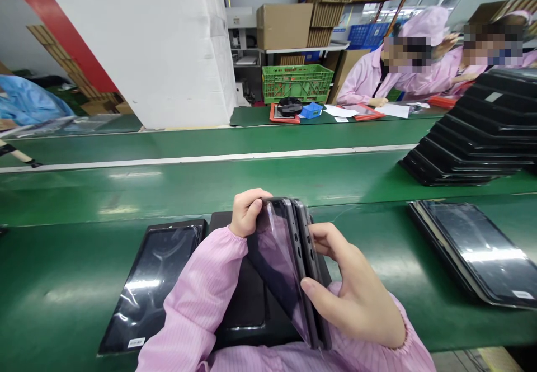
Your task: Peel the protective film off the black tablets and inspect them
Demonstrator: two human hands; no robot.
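You have a crowded green bench point(54, 282) around you. To your left lies a tablet point(163, 271), face up, and beneath your arms a dark panel point(247, 310), largely covered by your left sleeve point(188, 299) and by the two upright tablets point(274, 249) in your hands. To your right sits a short pile point(482, 238), a glossy screen on top, and beyond it leans a tall stack point(474, 131) of black trays, which partly hides the co-workers in pink. Past the white strip point(201, 158) you face a pillar point(168, 47) with a red band point(62, 31), a green crate point(296, 81), a small blue box point(311, 111) and a carton point(285, 25).

White labels mark the left-hand tablet point(136, 342) and the pile's top screen point(522, 294); their print is too small to read.

Your left hand point(246, 212) is clamped on the pair's far top corner, thumb in front. Your right hand point(352, 282) comes in from the side, thumb against the near edges, index finger bent towards the back; its other fingertips are hidden, so you cannot tell how firmly it grips. The pair stands tilted between both hands, close before your body
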